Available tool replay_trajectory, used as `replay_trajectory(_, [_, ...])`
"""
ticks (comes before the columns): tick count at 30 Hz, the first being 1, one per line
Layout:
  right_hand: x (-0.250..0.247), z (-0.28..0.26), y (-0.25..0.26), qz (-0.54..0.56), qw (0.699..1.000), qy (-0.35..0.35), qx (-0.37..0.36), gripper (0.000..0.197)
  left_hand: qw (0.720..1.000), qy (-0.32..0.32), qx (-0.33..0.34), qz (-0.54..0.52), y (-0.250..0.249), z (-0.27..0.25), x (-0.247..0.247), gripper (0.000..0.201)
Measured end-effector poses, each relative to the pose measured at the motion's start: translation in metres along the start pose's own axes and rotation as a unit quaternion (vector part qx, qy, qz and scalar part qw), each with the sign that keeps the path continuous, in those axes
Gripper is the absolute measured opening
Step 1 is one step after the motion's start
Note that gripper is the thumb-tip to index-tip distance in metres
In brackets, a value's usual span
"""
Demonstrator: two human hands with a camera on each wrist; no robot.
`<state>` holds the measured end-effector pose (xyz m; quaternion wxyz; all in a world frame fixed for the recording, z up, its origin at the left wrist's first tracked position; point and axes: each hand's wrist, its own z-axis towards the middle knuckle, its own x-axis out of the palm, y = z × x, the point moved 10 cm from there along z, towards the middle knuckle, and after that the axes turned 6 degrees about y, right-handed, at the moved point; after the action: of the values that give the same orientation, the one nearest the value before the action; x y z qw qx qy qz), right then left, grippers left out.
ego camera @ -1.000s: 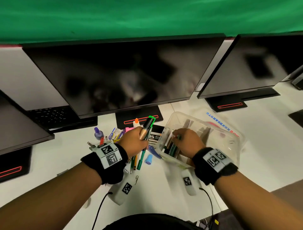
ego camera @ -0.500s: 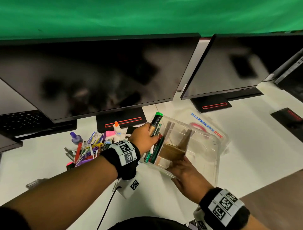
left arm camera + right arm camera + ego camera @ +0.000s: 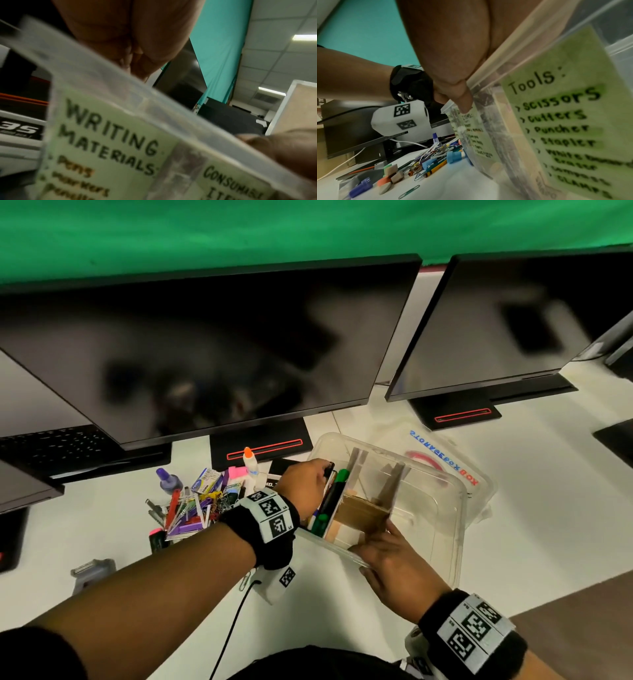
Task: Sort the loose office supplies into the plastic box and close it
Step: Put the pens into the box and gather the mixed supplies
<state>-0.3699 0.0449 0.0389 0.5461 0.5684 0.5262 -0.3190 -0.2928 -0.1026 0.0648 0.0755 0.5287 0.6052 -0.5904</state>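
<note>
Left hand [image 3: 301,484] fingertips: hidden behind the knuckles, over the plastic box [image 3: 455,529].
Left hand grasp: cannot tell.
Lowest label [image 3: 102,151] lines: blurred, cut by the picture edge.
Monitor [image 3: 205,347] reflections: smeared.

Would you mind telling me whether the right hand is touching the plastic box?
Touching. The right wrist view shows the right hand gripping the plastic box, its thumb pressed flat on the near wall just under the rim.

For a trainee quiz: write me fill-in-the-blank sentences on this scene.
1. The label under the left hand reads WRITING ____.
2. The cap of the marker in the plastic box is ____.
3. The right hand grips the box's ____ rim.
4. The Tools label lists ____ first.

Missing: MATERIALS; green; near; scissors
</note>
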Motion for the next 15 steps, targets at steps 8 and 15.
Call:
replay_trajectory(8, [-0.020, 0.010, 0.018, 0.015, 0.997, 0.053, 0.047, 0.041, 0.998, -0.031, -0.043, -0.021, 0.091, -0.050, -0.063, 0.025])
replay_trajectory(15, [-0.040, 0.062, 0.114, 0.086, 0.995, 0.044, 0.005, 0.036, 0.986, 0.018, -0.138, 0.086, 0.199, -0.105, -0.072, 0.031])
